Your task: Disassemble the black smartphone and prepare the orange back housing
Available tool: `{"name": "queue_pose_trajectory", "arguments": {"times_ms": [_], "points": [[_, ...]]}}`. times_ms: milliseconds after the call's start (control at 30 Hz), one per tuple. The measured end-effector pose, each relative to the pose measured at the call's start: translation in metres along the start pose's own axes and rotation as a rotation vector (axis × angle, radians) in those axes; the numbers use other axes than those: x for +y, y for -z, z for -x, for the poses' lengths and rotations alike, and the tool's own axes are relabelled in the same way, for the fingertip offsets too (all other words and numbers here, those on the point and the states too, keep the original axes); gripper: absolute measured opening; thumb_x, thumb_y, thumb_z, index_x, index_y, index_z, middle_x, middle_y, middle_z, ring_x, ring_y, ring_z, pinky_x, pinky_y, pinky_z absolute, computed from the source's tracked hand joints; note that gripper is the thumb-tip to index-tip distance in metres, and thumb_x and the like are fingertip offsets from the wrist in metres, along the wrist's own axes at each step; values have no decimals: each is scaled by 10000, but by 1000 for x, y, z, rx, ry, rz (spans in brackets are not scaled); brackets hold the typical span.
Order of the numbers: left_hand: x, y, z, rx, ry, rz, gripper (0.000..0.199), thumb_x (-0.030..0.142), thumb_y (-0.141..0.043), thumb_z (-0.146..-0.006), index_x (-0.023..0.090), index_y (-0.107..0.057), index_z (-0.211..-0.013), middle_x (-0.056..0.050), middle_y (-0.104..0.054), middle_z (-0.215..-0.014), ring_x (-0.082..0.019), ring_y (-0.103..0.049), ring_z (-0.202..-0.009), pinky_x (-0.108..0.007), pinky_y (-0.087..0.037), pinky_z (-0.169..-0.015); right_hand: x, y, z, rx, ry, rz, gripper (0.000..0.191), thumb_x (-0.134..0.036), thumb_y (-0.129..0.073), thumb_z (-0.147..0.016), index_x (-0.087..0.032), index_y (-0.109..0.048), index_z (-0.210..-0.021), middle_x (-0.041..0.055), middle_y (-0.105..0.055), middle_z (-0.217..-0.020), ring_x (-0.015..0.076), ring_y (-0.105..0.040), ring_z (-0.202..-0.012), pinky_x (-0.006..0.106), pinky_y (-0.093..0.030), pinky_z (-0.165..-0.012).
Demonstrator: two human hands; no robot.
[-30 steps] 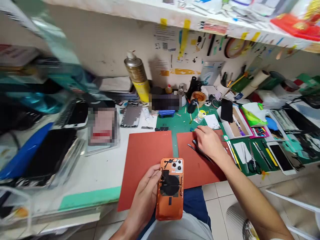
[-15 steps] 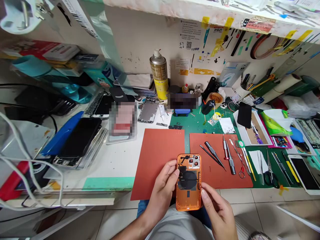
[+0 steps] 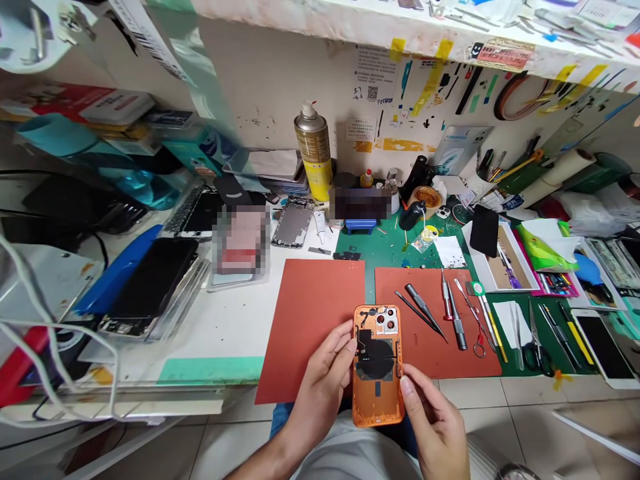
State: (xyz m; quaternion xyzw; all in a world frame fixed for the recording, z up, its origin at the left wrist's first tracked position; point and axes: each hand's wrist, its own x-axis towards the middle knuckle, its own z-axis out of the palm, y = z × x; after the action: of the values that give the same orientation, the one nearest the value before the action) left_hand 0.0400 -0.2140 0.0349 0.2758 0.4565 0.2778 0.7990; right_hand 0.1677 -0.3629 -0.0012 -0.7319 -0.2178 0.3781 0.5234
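Note:
An orange phone back housing (image 3: 377, 403) is held upright in front of me, its inner side facing me. Camera openings show at its top right, and a round black coil sits in its middle. My left hand (image 3: 325, 373) grips the left edge with thumb and fingers. On the right edge, my right hand (image 3: 433, 413) pinches the lower half between thumb and forefinger. Behind the housing lie two reddish-brown mats, a left mat (image 3: 313, 313) and a right mat (image 3: 425, 360). Tweezers (image 3: 420, 315) and a screwdriver (image 3: 456, 320) rest on the right one.
Scissors (image 3: 537, 347) and a white phone (image 3: 607, 347) lie at the right. A spray can (image 3: 314, 153) stands against the wall. To the left are a black-screened phone (image 3: 153, 280) and white cables (image 3: 55, 333). A shelf (image 3: 350, 40) overhangs the bench.
The view has shifted slightly, moving the bench a little leftward in the picture. Both hands keep their hold on the housing, which stays nearly in place.

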Motion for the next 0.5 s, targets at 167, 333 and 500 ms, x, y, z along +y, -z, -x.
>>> {"name": "queue_pose_trajectory", "arguments": {"times_ms": [167,333,500], "points": [[-1,-6,2,-30,-4,45,686,583,-897,-840,212,-681,-1375,-144,-772,-1313,-262,-758,-1043,-319,-586,-863,2,-13,5,110,242,200,609,-531,-813,-956,-209,-690,-1459,159,-775,-1335,321,-767,-1210,418,-666,-1006],[-3,-12,-1,14,-45,36,605,571,-913,-824,219,-678,-1256,-134,-756,-1362,-276,-757,-1127,-318,-608,-884,10,-27,9,115,393,415,909,-651,-812,-916,-249,-459,-1651,205,-647,-1479,403,-677,-1330,518,-638,-1028],[-13,-12,-6,50,-63,12,592,584,-930,-787,246,-658,-1190,-99,-791,-1279,-267,-773,-1112,-307,-637,-860,17,-40,4,188,450,542,996,-558,-824,-907,-220,-334,-1706,246,-599,-1500,473,-632,-1343,631,-609,-1031]]}}
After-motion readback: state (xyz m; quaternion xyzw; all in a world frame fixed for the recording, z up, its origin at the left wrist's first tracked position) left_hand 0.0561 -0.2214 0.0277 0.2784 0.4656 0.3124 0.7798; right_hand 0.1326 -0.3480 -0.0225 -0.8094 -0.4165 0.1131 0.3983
